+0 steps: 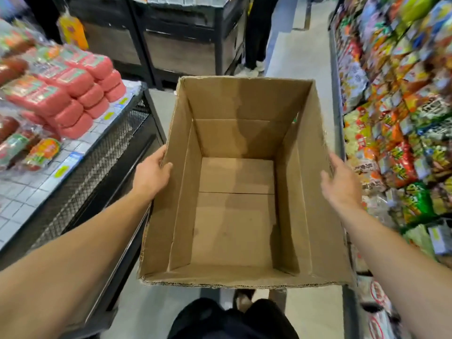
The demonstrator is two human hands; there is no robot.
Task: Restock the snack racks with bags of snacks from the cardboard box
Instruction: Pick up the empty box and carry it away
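The open brown corrugated cardboard box is held in the air in the middle of the aisle, above the grey floor, its mouth facing up toward the camera and its long axis running straight away from the person, along the aisle. Nothing lies inside; the bare bottom flaps meet at a seam across the middle. The left hand grips the left wall near its midpoint, thumb hooked over the rim on the inside, fingers curled round the outside. The right hand lies against the outside of the right wall with its fingers straight and close together, thumb near the rim. Just to the right of the box stand the snack racks, packed with bright, overlapping snack bags. To the left, a black wire-mesh display table has a surface stacked with pink wrapped packs. Below the box, the person's dark trousers show.
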